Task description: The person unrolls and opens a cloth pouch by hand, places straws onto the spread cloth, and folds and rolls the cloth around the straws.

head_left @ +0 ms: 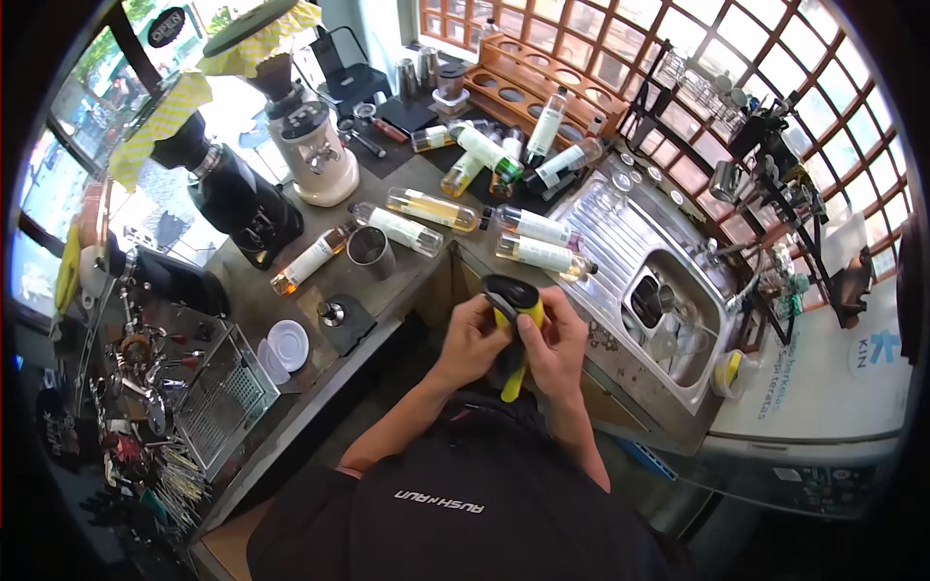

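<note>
Near the middle of the view, in front of my chest, I hold a black-and-yellow item (511, 295) with a rounded dark top. A yellow end (513, 383) hangs down below it. My left hand (475, 339) pinches it from one side, and my right hand (556, 341) grips the other side with the thumb pressed on its front. Its exact kind does not show. Beyond my hands, labelled bottles (536, 255) lie on their sides on the counter.
A metal cup (371, 253), a tamper (331, 312) and white lids (288, 343) stand on the left counter. Behind them are two grinders (312, 155) and an espresso machine (145, 349). To the right is a steel sink (714, 360) with glassware; a wooden bottle rack (523, 73) stands at the back.
</note>
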{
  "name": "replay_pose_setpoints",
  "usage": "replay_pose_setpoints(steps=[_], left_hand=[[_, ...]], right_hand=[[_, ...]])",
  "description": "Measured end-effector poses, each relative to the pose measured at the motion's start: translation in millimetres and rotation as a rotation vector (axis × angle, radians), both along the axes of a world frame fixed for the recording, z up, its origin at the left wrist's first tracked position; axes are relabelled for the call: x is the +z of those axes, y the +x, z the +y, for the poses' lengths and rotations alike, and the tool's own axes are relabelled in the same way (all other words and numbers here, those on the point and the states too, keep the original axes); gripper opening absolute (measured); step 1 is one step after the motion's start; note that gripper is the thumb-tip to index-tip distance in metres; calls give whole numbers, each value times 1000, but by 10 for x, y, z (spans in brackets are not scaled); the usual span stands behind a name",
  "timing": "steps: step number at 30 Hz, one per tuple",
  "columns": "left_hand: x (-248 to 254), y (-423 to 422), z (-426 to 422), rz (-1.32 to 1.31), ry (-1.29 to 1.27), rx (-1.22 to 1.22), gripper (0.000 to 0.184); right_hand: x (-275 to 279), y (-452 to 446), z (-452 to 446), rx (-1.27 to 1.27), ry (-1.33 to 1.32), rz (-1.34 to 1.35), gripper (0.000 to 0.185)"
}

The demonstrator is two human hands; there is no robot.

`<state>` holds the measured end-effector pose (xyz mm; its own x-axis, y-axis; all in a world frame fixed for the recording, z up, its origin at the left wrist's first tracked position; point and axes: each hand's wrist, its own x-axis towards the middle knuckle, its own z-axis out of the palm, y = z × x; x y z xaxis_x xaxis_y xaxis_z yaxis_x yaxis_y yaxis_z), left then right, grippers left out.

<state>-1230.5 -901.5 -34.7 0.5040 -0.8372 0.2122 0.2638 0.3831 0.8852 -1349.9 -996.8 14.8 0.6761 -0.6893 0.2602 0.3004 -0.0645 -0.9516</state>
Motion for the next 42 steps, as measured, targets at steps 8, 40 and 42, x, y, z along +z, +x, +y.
replay_pose_setpoints(steps=[8,40,42], left_hand=[[-86,-420,-491,-33,60,-210,33],[-592,-1918,-164,-100,295,208,21],[-846,-1816,-26,-125,294,191,24]], right_hand=[[-104,-685,-568,-122,-54,32,13],[-699,-1391,-1194,280,111,142,31],[-685,-1380,-1214,259,129,137,32]])
